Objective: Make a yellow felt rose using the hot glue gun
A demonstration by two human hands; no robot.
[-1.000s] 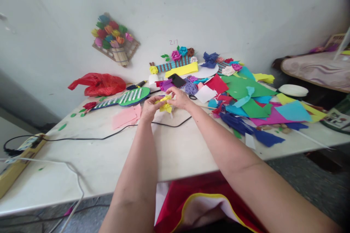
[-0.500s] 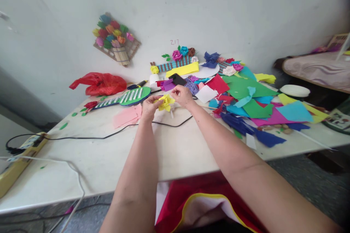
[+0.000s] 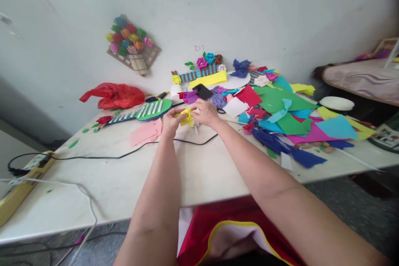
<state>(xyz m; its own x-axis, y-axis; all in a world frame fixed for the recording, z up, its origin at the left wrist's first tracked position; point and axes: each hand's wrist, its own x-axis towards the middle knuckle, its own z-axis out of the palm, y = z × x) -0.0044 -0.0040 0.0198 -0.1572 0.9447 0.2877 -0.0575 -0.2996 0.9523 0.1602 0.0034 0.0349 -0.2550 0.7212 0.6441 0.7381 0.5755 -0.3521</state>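
Observation:
A small yellow paper flower is held between both hands just above the white table. My left hand pinches its left side, fingers closed. My right hand is closed over its right side, thumb and fingers pressing the paper. A black cable runs across the table just below the hands. Pink paper lies left of my left hand.
Several coloured paper sheets are heaped at the right. A green and blue craft piece, a red plastic bag and finished paper flowers stand behind. A power strip lies at left. White plates sit far right.
My right hand lifted off the yellow flower half a second ago and has come back onto it. The left hand has stayed in place.

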